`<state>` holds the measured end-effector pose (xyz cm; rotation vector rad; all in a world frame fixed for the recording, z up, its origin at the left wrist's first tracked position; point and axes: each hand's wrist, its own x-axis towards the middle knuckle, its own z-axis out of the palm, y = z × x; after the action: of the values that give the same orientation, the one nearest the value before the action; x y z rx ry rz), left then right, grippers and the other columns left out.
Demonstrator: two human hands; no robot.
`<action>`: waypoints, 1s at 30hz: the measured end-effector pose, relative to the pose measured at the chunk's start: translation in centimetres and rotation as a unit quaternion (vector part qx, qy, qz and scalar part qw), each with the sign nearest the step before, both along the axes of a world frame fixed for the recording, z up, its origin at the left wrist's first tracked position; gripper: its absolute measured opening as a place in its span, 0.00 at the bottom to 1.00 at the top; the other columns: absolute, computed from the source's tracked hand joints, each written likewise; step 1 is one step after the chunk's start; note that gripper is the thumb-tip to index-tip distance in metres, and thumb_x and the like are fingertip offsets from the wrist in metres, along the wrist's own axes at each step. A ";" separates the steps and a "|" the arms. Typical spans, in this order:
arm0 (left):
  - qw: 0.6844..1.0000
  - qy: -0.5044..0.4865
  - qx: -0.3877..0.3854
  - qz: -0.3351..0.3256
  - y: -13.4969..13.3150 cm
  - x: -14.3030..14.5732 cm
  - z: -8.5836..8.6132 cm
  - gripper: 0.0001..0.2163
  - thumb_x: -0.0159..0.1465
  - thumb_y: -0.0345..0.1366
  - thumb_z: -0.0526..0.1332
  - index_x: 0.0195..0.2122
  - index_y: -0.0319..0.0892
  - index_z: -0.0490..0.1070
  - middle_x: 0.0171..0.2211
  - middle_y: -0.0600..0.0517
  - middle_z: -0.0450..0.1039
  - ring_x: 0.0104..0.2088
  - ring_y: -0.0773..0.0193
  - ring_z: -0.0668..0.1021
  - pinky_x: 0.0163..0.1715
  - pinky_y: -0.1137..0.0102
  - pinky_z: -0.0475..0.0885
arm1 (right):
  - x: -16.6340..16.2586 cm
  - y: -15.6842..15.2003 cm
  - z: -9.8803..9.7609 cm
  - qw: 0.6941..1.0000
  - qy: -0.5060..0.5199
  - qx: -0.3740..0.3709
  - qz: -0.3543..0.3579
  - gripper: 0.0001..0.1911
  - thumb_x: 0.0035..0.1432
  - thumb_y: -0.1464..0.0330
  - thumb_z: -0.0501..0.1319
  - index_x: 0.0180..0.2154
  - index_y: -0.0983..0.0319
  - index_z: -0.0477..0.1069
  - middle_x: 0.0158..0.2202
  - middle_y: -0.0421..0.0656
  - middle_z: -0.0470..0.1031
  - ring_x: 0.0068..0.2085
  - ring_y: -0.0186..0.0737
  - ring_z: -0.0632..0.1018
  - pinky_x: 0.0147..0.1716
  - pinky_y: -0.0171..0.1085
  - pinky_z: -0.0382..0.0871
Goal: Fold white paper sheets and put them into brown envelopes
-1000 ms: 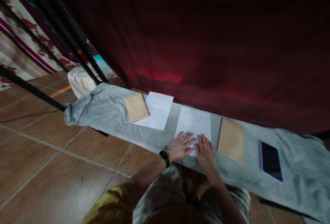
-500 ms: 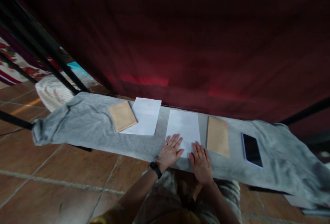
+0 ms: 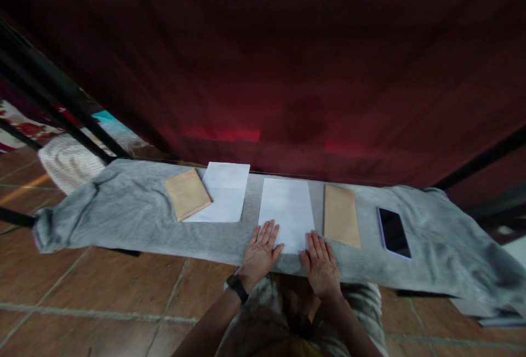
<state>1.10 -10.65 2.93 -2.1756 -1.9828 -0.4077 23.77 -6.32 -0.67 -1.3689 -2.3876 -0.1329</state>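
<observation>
A white sheet of paper [image 3: 286, 203] lies flat on the grey cloth in front of me. My left hand [image 3: 261, 250] rests flat at the sheet's lower left corner, fingers stretched out. At its lower right corner lies my right hand [image 3: 320, 261], also flat with fingers extended. Just right of the sheet is a brown paper envelope [image 3: 341, 216]. To the left, another white sheet [image 3: 230, 193] lies partly under a small stack of brown envelopes [image 3: 188, 195].
A phone [image 3: 394, 232] with a dark screen lies farther right on the grey cloth [image 3: 135, 209], which covers a narrow bench. Behind it hangs a dark red curtain [image 3: 287, 72]. Black metal bars [image 3: 98, 127] stand at the left; tiled floor [image 3: 115, 286] lies below.
The view has shifted a little. My left hand has slid slightly toward the sheet's left edge; my right hand stays at the lower right corner.
</observation>
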 end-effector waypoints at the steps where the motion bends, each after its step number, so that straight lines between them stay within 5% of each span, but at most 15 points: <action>1: 1.000 0.004 0.002 0.002 -0.2 0.0 -0.1 0.26 0.71 0.46 0.52 0.66 0.41 0.59 0.68 0.43 0.57 0.68 0.54 0.61 0.65 0.53 0.60 | 0.0 0.0 0.0 1.000 0.003 0.000 0.000 0.31 0.72 0.54 0.43 0.69 0.63 0.50 0.68 0.50 0.59 0.65 0.48 0.65 0.65 0.49 0.52; 8: 1.000 0.005 0.020 0.006 -0.4 0.0 -0.3 0.25 0.70 0.44 0.52 0.67 0.42 0.58 0.68 0.43 0.58 0.68 0.53 0.61 0.66 0.52 0.59 | -1.6 -0.5 0.9 0.999 0.034 0.008 0.008 0.30 0.73 0.59 0.44 0.70 0.62 0.47 0.68 0.50 0.58 0.67 0.48 0.62 0.65 0.51 0.52; 14: 1.000 -0.002 0.000 0.007 -0.3 -0.2 -0.5 0.25 0.71 0.45 0.52 0.67 0.43 0.57 0.68 0.44 0.56 0.68 0.54 0.61 0.66 0.52 0.59 | -4.0 -1.5 1.5 0.995 0.018 -0.024 0.092 0.26 0.72 0.60 0.46 0.67 0.58 0.57 0.68 0.46 0.59 0.67 0.46 0.63 0.65 0.50 0.52; 30: 0.998 -0.015 0.035 0.050 -3.0 -2.3 -1.8 0.28 0.71 0.46 0.50 0.68 0.38 0.54 0.66 0.41 0.61 0.66 0.51 0.65 0.63 0.52 0.64 | 0.4 -1.0 1.0 1.000 0.021 -0.014 -0.001 0.29 0.71 0.57 0.47 0.68 0.62 0.54 0.67 0.47 0.60 0.65 0.47 0.66 0.65 0.48 0.53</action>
<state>-1.19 -13.62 1.16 -2.0309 -2.0504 -0.4889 24.13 -7.35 0.36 -1.3737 -2.3623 -0.0717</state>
